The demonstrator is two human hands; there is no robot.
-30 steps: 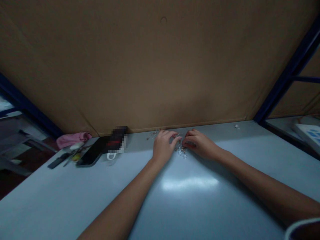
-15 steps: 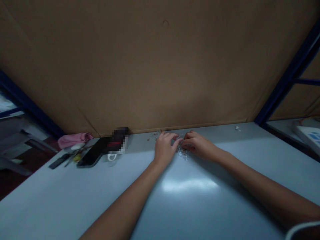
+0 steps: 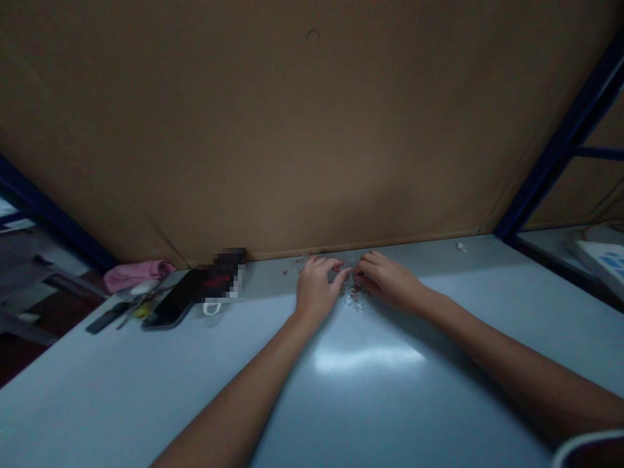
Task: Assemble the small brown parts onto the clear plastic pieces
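At the far side of the table, a loose pile of small, shiny, clear and brownish pieces point(image 3: 354, 300) lies between my hands; blur hides what kind they are. My left hand point(image 3: 314, 286) rests at the pile's left, thumb and fingers curved toward each other with their tips close together. From the right, my right hand point(image 3: 383, 276) reaches in with its fingers curled and pressed together. The fingertips of both hands nearly meet over the pile. Anything between them is too small to make out. More small pieces point(image 3: 295, 265) are scattered just left of my left hand.
On the left stand a black phone point(image 3: 173, 302), a dark slim object point(image 3: 108, 318), a pink cloth point(image 3: 139, 275) and a white ring-shaped piece point(image 3: 212, 308). A brown panel point(image 3: 312, 143) closes off the back. A small white scrap point(image 3: 461, 247) lies at the right.
The view has shifted slightly, so the table items appear a little further left. Both hands keep almost the same place at the pile, with small finger movements.
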